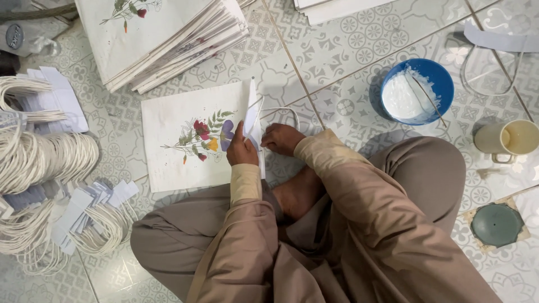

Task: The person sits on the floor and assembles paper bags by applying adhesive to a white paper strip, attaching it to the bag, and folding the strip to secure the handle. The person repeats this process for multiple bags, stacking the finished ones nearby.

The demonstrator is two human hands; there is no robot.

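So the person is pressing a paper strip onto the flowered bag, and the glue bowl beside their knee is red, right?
Not quite: the head view shows the bowl is blue, with white paste and a thin stick inside. The rest holds: both hands, left and right, press a white strip at the flowered bag's edge.

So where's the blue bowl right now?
Head view, upper right: the blue bowl sits on the tiled floor, above the person's knee, left of the cream mug.

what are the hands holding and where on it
Both the left hand and the right hand pinch the raised top edge of the flower-printed paper bag, by its white cord handle.
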